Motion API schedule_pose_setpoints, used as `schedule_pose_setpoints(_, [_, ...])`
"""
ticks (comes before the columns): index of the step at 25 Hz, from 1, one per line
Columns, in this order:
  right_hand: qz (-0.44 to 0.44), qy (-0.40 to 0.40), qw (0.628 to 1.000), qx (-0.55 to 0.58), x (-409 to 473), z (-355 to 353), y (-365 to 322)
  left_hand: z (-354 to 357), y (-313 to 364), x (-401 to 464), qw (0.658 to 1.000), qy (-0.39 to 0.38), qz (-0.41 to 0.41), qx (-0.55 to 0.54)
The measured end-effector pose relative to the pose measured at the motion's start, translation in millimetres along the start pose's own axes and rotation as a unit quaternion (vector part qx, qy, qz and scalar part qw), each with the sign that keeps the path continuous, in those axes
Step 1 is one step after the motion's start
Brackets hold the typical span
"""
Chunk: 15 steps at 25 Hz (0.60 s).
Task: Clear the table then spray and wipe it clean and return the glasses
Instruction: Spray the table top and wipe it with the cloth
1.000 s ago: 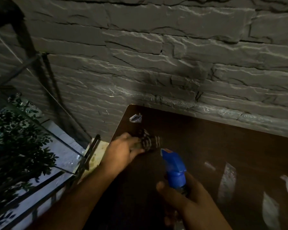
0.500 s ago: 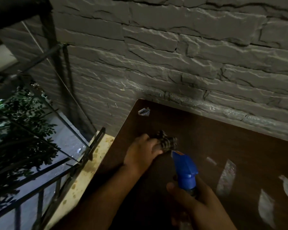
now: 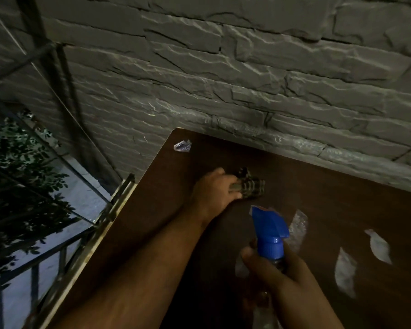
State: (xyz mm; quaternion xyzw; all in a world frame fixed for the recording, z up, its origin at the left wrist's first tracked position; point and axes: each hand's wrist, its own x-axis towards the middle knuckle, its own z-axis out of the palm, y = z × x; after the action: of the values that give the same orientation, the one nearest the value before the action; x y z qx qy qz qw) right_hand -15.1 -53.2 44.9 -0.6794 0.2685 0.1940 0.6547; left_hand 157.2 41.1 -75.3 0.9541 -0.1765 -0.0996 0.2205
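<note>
Head view: left hand [image 3: 214, 193] grips a bunched checked cloth [image 3: 250, 186] against the dark brown counter [image 3: 330, 198] near its far left corner. Right hand [image 3: 278, 279] curls round the blue-topped spray bottle [image 3: 269, 231], held nearer, above the counter.

My left hand [image 3: 212, 192] grips a bunched checked cloth [image 3: 250, 186] on the dark table [image 3: 330, 193] — my right hand [image 3: 278, 276] holds the blue-topped spray bottle [image 3: 269, 230] upright, just nearer me.
</note>
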Motion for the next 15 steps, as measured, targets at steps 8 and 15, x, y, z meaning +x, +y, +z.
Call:
schedule_pose_setpoints(8, [-0.02, -0.038, 0.999, -0.026, -15, -5, 15, -49, -127, -62, 0.965, 0.156, -0.202, 0.057])
schedule_pose_setpoints(15, [-0.026, -0.132, 0.987, -0.085, -37, 22, 25, -45, -131, -123, 0.97, 0.148, -0.175, 0.081])
